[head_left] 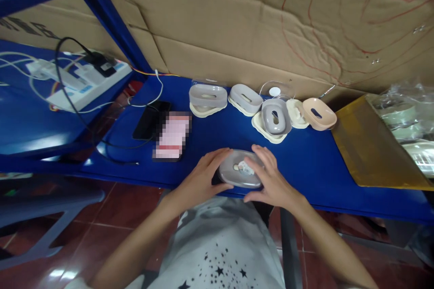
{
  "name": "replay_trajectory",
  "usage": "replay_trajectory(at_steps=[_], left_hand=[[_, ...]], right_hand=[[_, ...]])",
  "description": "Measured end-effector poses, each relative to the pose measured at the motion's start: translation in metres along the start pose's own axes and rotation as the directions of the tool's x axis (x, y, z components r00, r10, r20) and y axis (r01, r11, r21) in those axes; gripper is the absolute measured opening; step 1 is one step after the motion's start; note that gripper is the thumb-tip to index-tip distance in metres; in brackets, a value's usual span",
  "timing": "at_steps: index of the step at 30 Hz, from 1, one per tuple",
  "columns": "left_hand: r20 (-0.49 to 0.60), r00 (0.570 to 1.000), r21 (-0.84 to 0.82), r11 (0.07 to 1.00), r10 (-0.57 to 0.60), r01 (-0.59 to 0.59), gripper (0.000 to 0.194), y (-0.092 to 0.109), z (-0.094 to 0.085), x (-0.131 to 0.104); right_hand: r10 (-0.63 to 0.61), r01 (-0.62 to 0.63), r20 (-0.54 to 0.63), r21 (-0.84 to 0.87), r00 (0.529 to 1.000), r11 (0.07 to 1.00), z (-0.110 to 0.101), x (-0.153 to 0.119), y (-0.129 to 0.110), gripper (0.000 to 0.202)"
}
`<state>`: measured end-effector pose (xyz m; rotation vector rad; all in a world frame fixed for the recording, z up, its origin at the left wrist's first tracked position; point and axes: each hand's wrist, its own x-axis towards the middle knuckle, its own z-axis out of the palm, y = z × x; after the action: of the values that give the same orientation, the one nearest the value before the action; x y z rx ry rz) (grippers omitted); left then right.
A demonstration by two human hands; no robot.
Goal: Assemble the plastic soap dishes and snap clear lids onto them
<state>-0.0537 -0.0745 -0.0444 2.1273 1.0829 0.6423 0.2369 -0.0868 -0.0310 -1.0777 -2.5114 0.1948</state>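
Observation:
Near the front edge of the blue table sits a grey oval soap box (241,179), apparently under a clear cover. Its left end is gripped by my left hand (203,171), thumb in front and fingers behind. My right hand (267,176) curls round the other end, one finger resting over the top beside a small whitish patch. Beyond my hands stand several soap dishes in a row: a grey one (217,96) on a cream base, another grey one (240,99), a tilted grey one (271,119) and a peach one (323,119).
To the left lie a black phone (144,122) and a blurred-out phone screen (172,135). A power strip (91,88) with plugs and cables is farther left. At right stands an open carton (356,153) with plastic-wrapped pieces (402,115). Cardboard (220,18) backs the table.

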Motion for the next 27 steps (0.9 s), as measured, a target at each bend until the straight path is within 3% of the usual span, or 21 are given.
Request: replay_trajectory(at_steps=[2,5,8,16,20,24,27], left_hand=[[-0.109,0.994,0.094,0.995,-0.014,0.025,0.089,-0.004,-0.003,0.007],[-0.335,0.942,0.266,0.957,-0.016,0.111,0.087,-0.005,-0.007,0.021],[-0.428,0.904,0.384,0.907,0.011,0.17,0.085,0.004,-0.005,0.029],[-0.376,0.926,0.483,0.857,0.02,0.178,0.069,0.02,0.015,0.031],[-0.382,0.924,0.501,0.843,0.012,0.196,0.062,0.019,0.006,0.041],[-0.433,0.9,0.48,0.834,-0.047,0.274,0.062,0.01,-0.007,0.049],[-0.397,0.917,0.441,0.867,-0.044,0.233,0.045,0.001,-0.011,0.051]], right_hand=[[0.116,-0.117,-0.017,-0.057,0.993,0.991,-0.006,0.001,0.015,0.085],[0.269,-0.284,-0.096,-0.215,0.958,0.934,-0.011,0.002,0.031,0.06],[0.276,-0.298,-0.113,-0.29,0.954,0.909,-0.012,-0.002,0.033,0.048],[0.272,-0.314,-0.191,-0.249,0.943,0.916,-0.013,-0.022,0.031,0.04],[0.294,-0.345,-0.212,-0.267,0.932,0.9,-0.015,-0.025,0.034,0.038],[0.345,-0.423,-0.294,-0.268,0.891,0.865,-0.02,-0.017,0.029,0.054],[0.225,-0.283,-0.225,-0.271,0.948,0.92,-0.023,0.004,0.021,0.06]])
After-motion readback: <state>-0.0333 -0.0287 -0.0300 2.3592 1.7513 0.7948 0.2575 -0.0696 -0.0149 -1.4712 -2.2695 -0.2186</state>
